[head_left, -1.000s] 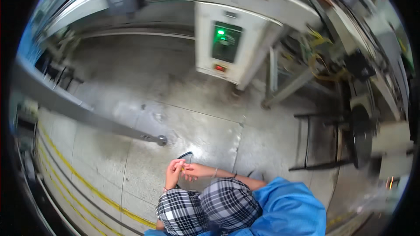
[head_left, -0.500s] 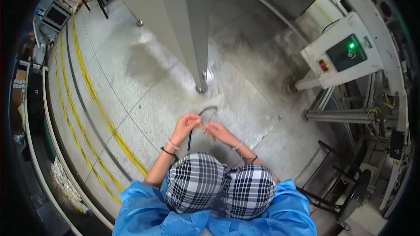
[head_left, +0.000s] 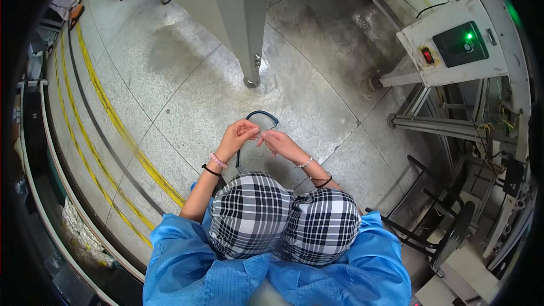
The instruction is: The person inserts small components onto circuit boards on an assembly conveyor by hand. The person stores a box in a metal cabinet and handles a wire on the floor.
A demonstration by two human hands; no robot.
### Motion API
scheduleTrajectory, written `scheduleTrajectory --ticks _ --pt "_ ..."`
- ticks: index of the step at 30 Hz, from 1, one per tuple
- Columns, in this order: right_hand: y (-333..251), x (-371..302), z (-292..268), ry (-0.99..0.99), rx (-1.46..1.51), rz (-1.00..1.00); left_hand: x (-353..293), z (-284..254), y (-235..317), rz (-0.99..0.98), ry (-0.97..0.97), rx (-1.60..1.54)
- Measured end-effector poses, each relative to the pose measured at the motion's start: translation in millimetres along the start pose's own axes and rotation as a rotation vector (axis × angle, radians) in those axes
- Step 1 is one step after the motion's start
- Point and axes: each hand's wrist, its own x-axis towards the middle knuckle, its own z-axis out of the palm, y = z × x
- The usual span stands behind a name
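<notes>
My left hand (head_left: 239, 136) and my right hand (head_left: 276, 141) meet in front of my knees, both pinching a thin dark looped cord (head_left: 262, 114) that arcs up above the fingers. One strand of the cord hangs down beside my left wrist. I sit with checked trousers (head_left: 283, 221) and a blue smock over my lap. Bracelets circle both wrists.
A grey metal post (head_left: 245, 34) stands on the concrete floor just beyond my hands. A white control box (head_left: 453, 45) with a green light and a red button is at the upper right, with metal frames and a black stool (head_left: 447, 232) on the right. Yellow floor lines (head_left: 107, 119) run on the left.
The view has swung from the control box toward the post. My hands rose slightly and now hold the cord as a raised loop between them.
</notes>
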Motion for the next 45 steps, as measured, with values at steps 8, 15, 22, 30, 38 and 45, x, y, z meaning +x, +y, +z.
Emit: scheduleTrajectory --ticks 8,15,22,30,38,45 --pt "-5.0 -2.1 -1.7 0.059 0.019 -0.022 6.7 2.4 -3.4 0.039 -0.018 -0.066" --pt "-28.3 -1.7 -6.6 0.048 -0.097 -0.013 7.2 4.5 5.9 0.148 -0.008 -0.041" --pt "-63.0 16.8 9.1 -0.045 -0.491 -0.068 1.4 -21.7 0.9 0.175 0.055 -0.050" --pt "-104.6 51.8 24.1 -0.083 -0.974 -0.266 -10.8 -49.6 24.6 0.240 0.157 -0.125" --pt "-105.1 51.6 33.1 -0.199 -1.205 -0.209 -31.1 -79.8 18.6 0.237 0.338 0.002" --pt "-74.8 43.7 27.0 -0.499 -1.181 0.087 -84.3 -78.9 -96.1 0.282 0.364 0.274"
